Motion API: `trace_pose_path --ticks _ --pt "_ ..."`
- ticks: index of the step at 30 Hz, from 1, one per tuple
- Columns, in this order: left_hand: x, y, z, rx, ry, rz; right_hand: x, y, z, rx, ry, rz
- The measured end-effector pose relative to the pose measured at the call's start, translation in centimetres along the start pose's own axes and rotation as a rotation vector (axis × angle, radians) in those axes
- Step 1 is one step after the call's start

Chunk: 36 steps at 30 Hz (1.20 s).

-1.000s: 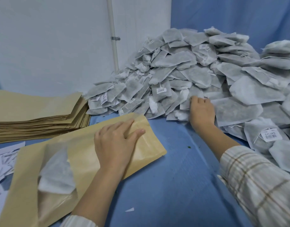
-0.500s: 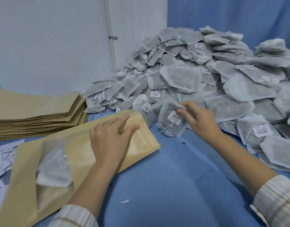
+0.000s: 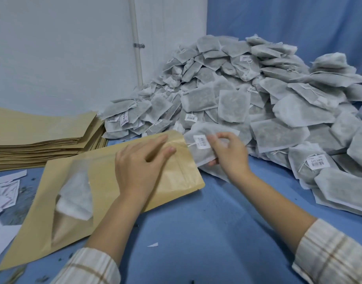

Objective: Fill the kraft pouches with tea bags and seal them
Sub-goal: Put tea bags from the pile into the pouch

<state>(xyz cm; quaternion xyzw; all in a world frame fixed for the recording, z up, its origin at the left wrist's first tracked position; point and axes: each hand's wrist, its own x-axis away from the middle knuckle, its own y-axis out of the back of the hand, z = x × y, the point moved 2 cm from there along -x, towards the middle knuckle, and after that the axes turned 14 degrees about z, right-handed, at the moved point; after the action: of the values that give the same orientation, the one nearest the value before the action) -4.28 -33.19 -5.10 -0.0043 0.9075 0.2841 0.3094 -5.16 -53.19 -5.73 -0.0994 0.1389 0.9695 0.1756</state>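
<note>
A kraft pouch (image 3: 106, 218) with a clear window lies flat on the blue cloth, its mouth toward the tea bag heap. Through the window a white tea bag (image 3: 76, 198) shows inside. My left hand (image 3: 139, 167) rests flat on the pouch near its mouth, fingers straight. My right hand (image 3: 227, 154) pinches a grey tea bag (image 3: 198, 149) with a white barcode tag, just right of the pouch mouth. A large pile of tea bags (image 3: 247, 103) fills the back right.
A stack of flat kraft pouches (image 3: 38, 138) sits at the left. White paper scraps (image 3: 4, 193) lie at the left edge. A white wall with a pipe (image 3: 137, 46) stands behind. Bare blue cloth (image 3: 206, 232) spreads in front.
My right hand drew one tea bag out of the pile and carried it left to the pouch mouth. My left hand stayed on the pouch.
</note>
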Motion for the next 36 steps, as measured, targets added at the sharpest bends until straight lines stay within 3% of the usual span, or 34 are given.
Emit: trace_pose_path --ticks 2,6,9,14,16,18,20,23,26,28,30,33,36 --pt "0.1 -0.3 -0.2 0.022 -0.019 0.020 0.7 -2.1 0.1 -0.135 -0.060 0.176" --pt "0.4 -0.9 -0.4 -0.002 -0.072 0.093 1.9 -4.4 -0.2 0.127 -0.030 0.727" --pt "0.3 -1.0 0.0 -0.044 -0.081 0.239 2.4 -4.5 -0.4 0.200 -0.006 0.888" --pt "0.1 -1.4 0.1 -0.371 -0.086 0.481 2.1 -3.9 -0.4 0.005 -0.040 0.943" --pt "0.0 -1.2 0.4 -0.381 -0.043 0.476 1.6 -3.0 -0.4 0.010 0.025 0.814" --pt "-0.3 -0.8 0.6 -0.362 -0.021 0.401 0.7 -1.3 -0.7 0.201 0.094 0.520" --pt "-0.5 -0.3 0.8 -0.317 0.003 0.322 0.0 0.6 -1.0 0.554 0.155 0.308" --pt "-0.7 0.0 1.0 -0.287 0.031 0.298 -0.5 2.1 -2.4 0.880 0.065 0.370" --pt "-0.8 0.2 1.2 -0.269 0.036 0.301 -0.7 2.8 -3.1 1.019 -0.111 0.454" --pt "-0.8 0.2 1.3 -0.255 0.041 0.306 -0.9 3.4 -2.4 0.978 -0.054 0.399" --pt "-0.9 0.3 1.4 -0.232 0.057 0.295 -1.0 4.3 -1.4 0.759 0.020 0.340" --pt "-0.9 0.3 1.5 -0.241 0.061 0.270 -0.9 4.8 -0.5 0.367 0.052 0.473" --pt "-0.8 0.4 1.4 -0.260 0.063 0.264 -0.5 4.4 0.2 0.278 0.168 0.557"
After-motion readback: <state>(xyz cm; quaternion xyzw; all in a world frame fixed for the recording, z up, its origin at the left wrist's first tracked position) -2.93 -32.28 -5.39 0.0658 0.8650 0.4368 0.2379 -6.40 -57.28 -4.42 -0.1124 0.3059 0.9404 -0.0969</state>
